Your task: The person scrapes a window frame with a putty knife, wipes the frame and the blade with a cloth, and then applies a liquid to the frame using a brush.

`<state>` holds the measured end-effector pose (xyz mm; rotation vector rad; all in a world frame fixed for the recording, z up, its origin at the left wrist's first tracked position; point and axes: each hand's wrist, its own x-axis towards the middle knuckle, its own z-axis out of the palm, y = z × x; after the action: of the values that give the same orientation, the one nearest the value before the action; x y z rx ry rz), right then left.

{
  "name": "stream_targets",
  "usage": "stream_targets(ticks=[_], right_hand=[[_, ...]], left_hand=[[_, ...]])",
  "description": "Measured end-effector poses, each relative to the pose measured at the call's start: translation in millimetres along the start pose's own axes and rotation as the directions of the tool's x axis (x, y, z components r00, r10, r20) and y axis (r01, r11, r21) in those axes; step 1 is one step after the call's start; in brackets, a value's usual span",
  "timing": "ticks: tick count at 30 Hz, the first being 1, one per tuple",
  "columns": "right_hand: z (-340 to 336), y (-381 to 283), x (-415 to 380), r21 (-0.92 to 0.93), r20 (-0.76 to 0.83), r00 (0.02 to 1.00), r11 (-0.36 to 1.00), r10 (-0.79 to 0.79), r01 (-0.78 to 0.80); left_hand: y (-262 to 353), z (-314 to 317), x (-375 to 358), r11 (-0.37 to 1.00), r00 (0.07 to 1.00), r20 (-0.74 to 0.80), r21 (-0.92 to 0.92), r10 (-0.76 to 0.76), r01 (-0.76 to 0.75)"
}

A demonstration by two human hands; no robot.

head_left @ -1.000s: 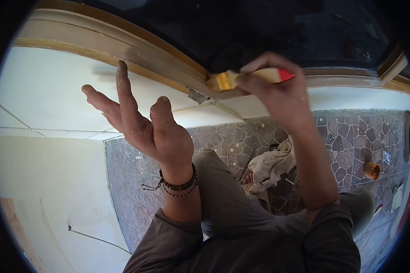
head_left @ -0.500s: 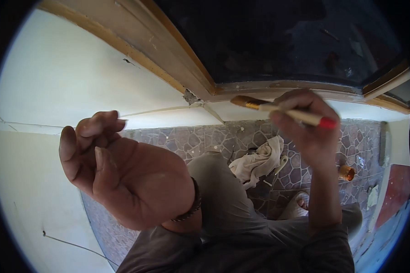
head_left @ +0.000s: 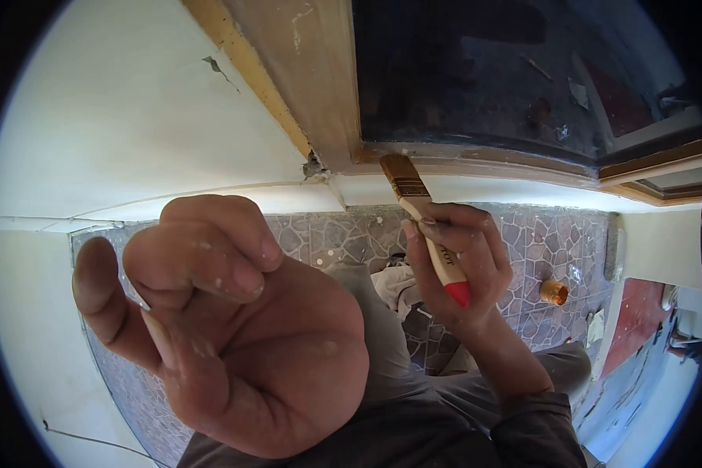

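My right hand [head_left: 456, 269] pinches the brush [head_left: 423, 222] by its pale handle, thumb and fingers wrapped just above the red tip, bristles pointing up and touching the lower rail of the wooden frame [head_left: 327, 86] near its inside corner. My left hand [head_left: 226, 327] hangs close to the camera, fingers curled loosely inward and holding nothing, paint flecks on the skin. Above the rail sits the dark glass [head_left: 491, 70]; to the left the white wall [head_left: 109, 132] meets the frame, with a chipped spot right at the corner. Below me lie the stone-pattern floor [head_left: 554, 242], a crumpled rag [head_left: 394, 285] and a small brass-coloured can [head_left: 554, 292], the can well apart from the brush. To work this corner well, I judge that I should keep the bristles flat against the wood, draw along the grain away from the corner, and hold the tip off the glass and the wall. Light pressure should stop the hairs from splaying. I cannot quite tell whether the bristles are loaded or nearly dry, since they look small and blurred from here.
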<state>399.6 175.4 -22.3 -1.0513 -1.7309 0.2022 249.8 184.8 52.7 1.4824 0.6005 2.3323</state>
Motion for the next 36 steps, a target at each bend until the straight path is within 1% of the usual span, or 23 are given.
stream_targets(ticks=[2,4,8,13,14,16,17,18,19,20,23,24,25,26,27,28,29,31,32,33,34,35,36], right_hand=[[4,-5,4,-0.016,0.018,1.000,1.000,-0.009,0.010],[9,-7,7,-0.029,0.037,0.999,0.999,-0.021,0.022],[17,-10,11,-0.016,0.038,0.999,1.000,-0.019,0.020],[-7,-4,19,0.112,0.074,0.996,0.993,0.040,-0.048],[-15,-1,21,0.036,0.073,0.997,0.999,0.036,-0.038],[-39,5,28,0.170,0.154,0.984,0.978,0.095,-0.121],[-52,3,28,0.195,0.203,0.956,0.948,0.213,-0.253],[-64,5,28,0.161,0.192,0.958,0.956,0.212,-0.244],[-76,7,26,0.248,0.234,0.905,0.878,0.356,-0.410],[-87,9,25,0.332,0.288,0.828,0.760,0.482,-0.558],[-133,19,17,0.243,0.317,0.823,0.798,0.472,-0.552],[-147,23,14,0.200,0.315,0.828,0.820,0.464,-0.536],[-161,21,11,0.208,0.318,0.764,0.745,0.561,-0.634],[-170,21,6,0.211,0.316,0.771,0.752,0.553,-0.625],[-178,22,1,0.267,0.272,0.699,0.646,0.661,-0.715],[-184,26,-5,0.331,0.239,0.606,0.523,0.759,-0.785],[-188,31,-11,0.288,0.196,0.619,0.559,0.760,-0.778],[-198,36,-20,0.262,0.183,0.610,0.560,0.771,-0.786],[-199,38,-25,0.227,0.165,0.608,0.570,0.777,-0.790],[-201,36,-24,0.209,0.164,0.617,0.584,0.770,-0.785],[-205,33,-21,0.117,0.136,0.634,0.623,0.761,-0.773],[-207,34,-23,0.184,0.111,0.657,0.634,0.746,-0.751],[-216,37,-22,0.145,0.107,0.683,0.668,0.723,-0.730]], left_hand=[[0,-3,1,0.998,0.998,0.030,0.035,0.056,-0.057],[8,-12,4,0.989,0.991,-0.038,0.068,-0.127,0.130],[9,-15,5,0.983,0.989,-0.117,0.145,-0.095,0.112],[8,-9,4,0.990,0.987,-0.085,-0.053,-0.135,0.131],[7,-5,3,0.981,0.982,-0.102,-0.126,-0.159,0.146],[6,7,-1,0.971,0.944,-0.258,0.072,-0.203,0.229],[6,12,-4,0.972,0.939,-0.262,0.022,-0.222,0.236],[6,16,-6,0.969,0.956,-0.155,-0.056,-0.248,0.242],[5,19,-8,0.960,0.965,-0.044,-0.125,-0.258,0.251],[2,20,-10,0.957,0.965,-0.044,-0.146,-0.258,0.249],[2,29,-15,0.961,0.949,0.186,-0.062,-0.255,0.270],[7,37,-18,0.963,0.952,0.182,-0.071,-0.245,0.261],[12,44,-22,0.950,0.947,0.140,-0.078,-0.288,0.301],[14,51,-26,0.936,0.937,0.101,-0.084,-0.334,0.342],[12,57,-30,0.939,0.941,0.100,-0.084,-0.324,0.333],[8,62,-36,0.948,0.957,0.148,-0.163,-0.251,0.274],[6,67,-40,0.946,0.964,0.195,-0.235,-0.178,0.223],[14,78,-45,0.940,0.889,0.334,-0.020,-0.314,0.340],[29,82,-38,0.892,0.732,0.510,0.249,-0.452,0.377],[41,92,-28,0.798,0.522,0.606,0.502,-0.600,0.335],[38,100,-30,0.795,0.343,0.717,0.541,-0.607,0.275],[34,103,-37,0.791,0.134,0.786,0.569,-0.604,0.224],[34,106,-50,0.765,0.097,0.768,0.601,-0.633,0.231]])
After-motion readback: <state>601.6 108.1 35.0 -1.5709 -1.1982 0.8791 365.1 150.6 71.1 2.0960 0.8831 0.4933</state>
